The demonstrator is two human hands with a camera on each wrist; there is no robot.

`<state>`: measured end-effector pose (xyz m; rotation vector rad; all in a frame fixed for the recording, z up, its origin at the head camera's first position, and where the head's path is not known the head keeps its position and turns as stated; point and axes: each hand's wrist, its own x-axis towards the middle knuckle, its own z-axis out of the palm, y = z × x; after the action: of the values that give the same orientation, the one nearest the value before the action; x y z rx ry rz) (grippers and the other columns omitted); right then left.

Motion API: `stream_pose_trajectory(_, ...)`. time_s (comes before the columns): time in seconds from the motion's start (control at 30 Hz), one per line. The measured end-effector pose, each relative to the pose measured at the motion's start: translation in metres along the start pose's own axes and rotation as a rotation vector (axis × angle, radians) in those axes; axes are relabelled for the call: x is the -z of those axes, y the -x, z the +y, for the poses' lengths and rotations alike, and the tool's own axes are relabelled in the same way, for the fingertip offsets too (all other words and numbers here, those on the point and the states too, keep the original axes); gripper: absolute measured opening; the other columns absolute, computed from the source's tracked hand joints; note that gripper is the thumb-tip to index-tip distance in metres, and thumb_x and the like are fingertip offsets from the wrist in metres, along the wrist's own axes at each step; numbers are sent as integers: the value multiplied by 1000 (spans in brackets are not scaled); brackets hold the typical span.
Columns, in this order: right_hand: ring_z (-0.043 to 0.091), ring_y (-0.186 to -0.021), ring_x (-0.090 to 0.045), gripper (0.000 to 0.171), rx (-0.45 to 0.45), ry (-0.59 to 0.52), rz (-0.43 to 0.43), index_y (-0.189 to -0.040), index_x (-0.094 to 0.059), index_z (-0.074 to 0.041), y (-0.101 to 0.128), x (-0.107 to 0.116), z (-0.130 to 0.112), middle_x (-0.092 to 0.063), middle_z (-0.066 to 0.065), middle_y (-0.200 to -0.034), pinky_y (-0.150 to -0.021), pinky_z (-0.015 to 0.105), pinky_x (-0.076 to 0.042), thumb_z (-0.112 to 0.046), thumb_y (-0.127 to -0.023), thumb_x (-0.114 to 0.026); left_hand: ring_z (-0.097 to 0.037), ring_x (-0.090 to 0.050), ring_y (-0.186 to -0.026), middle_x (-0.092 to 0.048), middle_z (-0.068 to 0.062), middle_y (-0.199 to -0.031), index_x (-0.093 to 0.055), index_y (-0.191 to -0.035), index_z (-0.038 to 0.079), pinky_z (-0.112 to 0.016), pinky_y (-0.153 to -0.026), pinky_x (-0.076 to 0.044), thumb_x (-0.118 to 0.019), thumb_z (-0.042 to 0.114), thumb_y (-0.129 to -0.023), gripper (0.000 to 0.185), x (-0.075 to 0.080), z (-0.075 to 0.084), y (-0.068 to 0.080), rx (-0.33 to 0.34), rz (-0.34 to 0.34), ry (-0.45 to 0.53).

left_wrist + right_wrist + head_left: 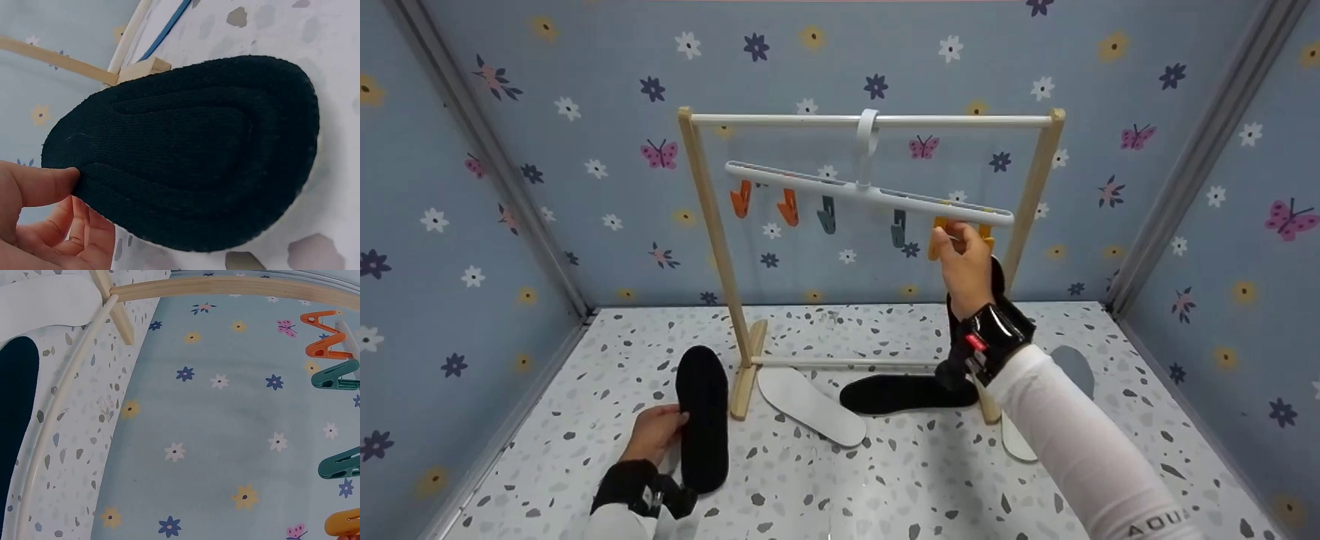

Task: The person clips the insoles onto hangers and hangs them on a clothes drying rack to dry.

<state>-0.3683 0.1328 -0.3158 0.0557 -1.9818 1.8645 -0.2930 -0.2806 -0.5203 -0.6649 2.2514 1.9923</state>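
Two hands busy: left hand (654, 431) pinches the black insole (702, 417) by its edge just above the bench (885, 480), right hand (962, 259) squeezes a yellow clip (938, 232) on the hanger (870, 191), readying it.

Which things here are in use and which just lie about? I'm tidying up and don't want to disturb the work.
In use:
left hand holding a black insole
right hand pinching a yellow clip on the white hanger
wooden rack

Lying about:
white insole
second black insole
orange clips and green clips, unused
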Motion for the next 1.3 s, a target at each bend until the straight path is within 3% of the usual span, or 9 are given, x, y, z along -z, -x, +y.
stream_pose_trajectory(0.27, 17, -96, -51, 35, -33, -98, -11, -122, -53, 9, 1, 1, -5, -56, 16, -114, -81, 24, -39, -14, -95, -56, -9, -57, -74, -60, -10, -93, -43, -122, -16, -25, -70, -49, -51, 0, -90, 36, -14, 15, 12, -47, -35, -28)
stream_pose_trajectory(0.63, 14, -95, -51, 34, -94, -154, -34, -122, -54, 7, -1, 5, -7, -57, 12, -110, -88, 25, -43, -13, -94, -56, -15, -57, -82, -56, -14, -101, -47, -116, -11, -31, -76, -49, -53, 1, -91, 28, -54, 30, 22, -147, -80, -71)
stream_pose_trajectory(0.8, 12, -90, -52, 30, -78, -192, -21, -117, -55, 10, -2, 4, -10, -57, 8, -101, -87, 26, -45, -9, -94, -57, -22, -56, -93, -53, -17, -110, -47, -118, -7, -39, -85, -46, -52, 2, -93, 28, -68, 36, 24, -130, -89, -100)
stream_pose_trajectory(1.03, 12, -92, -51, 30, -125, -248, -32, -119, -53, 10, -1, 2, -13, -55, 7, -102, -93, 28, -44, -7, -94, -56, -17, -54, -82, -54, -10, -98, -52, -111, -5, -29, -71, -46, -53, -1, -91, 21, -90, 44, 30, -194, -110, -97)
stream_pose_trajectory(1.3, 12, -90, -52, 29, -157, -302, -33, -118, -52, 10, -3, 2, -13, -55, 5, -97, -93, 29, -44, -6, -94, -55, -19, -56, -84, -57, -15, -98, -56, -103, -6, -30, -69, -49, -56, -5, -89, 14, -121, 57, 41, -304, -163, -60)
